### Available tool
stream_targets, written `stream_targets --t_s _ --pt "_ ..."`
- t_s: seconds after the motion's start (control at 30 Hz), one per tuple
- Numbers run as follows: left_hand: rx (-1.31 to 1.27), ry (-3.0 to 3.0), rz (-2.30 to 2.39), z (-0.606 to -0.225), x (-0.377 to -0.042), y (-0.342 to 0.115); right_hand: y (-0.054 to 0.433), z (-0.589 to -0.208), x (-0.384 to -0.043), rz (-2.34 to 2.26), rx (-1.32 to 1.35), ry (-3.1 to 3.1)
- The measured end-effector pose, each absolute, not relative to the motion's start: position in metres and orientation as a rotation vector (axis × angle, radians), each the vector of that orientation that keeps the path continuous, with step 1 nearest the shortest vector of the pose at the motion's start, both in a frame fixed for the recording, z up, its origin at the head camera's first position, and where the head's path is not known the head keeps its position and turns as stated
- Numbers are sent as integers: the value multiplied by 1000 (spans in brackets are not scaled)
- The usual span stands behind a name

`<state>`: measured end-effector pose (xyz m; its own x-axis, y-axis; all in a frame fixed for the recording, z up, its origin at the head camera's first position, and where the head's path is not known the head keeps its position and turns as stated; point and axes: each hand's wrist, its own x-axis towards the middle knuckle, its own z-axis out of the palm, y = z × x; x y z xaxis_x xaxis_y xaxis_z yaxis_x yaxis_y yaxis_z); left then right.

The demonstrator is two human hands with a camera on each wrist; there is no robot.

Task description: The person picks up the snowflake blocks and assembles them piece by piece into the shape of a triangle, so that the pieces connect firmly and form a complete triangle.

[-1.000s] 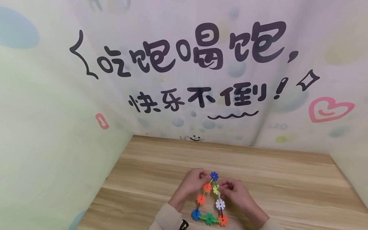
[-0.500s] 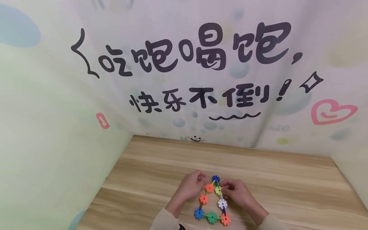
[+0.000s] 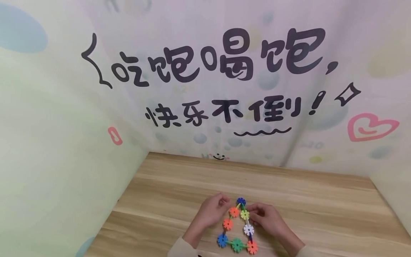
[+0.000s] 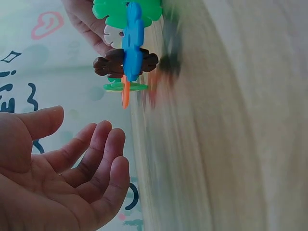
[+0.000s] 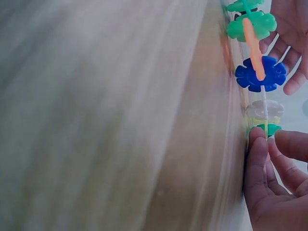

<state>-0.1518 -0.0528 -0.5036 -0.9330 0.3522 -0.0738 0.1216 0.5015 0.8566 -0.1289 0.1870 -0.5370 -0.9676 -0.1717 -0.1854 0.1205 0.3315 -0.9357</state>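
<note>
A triangular ring of notched plastic snowflake discs [image 3: 237, 245] lies flat on the wooden table, most of it visible between the hands. Its top corner is a dark blue disc [image 3: 241, 202]. Orange discs [image 3: 228, 224] run down the left side; a yellow disc [image 3: 245, 214] and a white disc [image 3: 248, 229] form the right. My left hand [image 3: 212, 210] hovers just left of the upper part, holding nothing; its fingers are loosely bent and apart in the left wrist view. My right hand [image 3: 267, 218] has its fingertips beside the yellow disc and a small green disc [image 5: 270, 129], with thumb and fingers slightly apart.
The wood-grain tabletop [image 3: 167, 178] extends around the hands. A printed cloth wall [image 3: 192, 21] with black lettering rises behind it, and a pale green panel [image 3: 48, 160] borders the left side.
My left fingers, near the top blue disc a second ago, have withdrawn leftward from the ring. My right fingertips have moved slightly off the yellow disc, which shows more fully.
</note>
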Motion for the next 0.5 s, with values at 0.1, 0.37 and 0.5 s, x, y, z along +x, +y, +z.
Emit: stream_targets --t_s 0.1,0.37,0.5 --pt "421 2518 1388 -504 -149 -55 188 -535 -126 -1631 -36 2417" --pt "598 2944 1082 -497 -141 -60 200 -515 -114 -1150 -203 3070" --pt "809 3203 806 -495 -141 -64 217 -504 -111 -809 -510 3459"
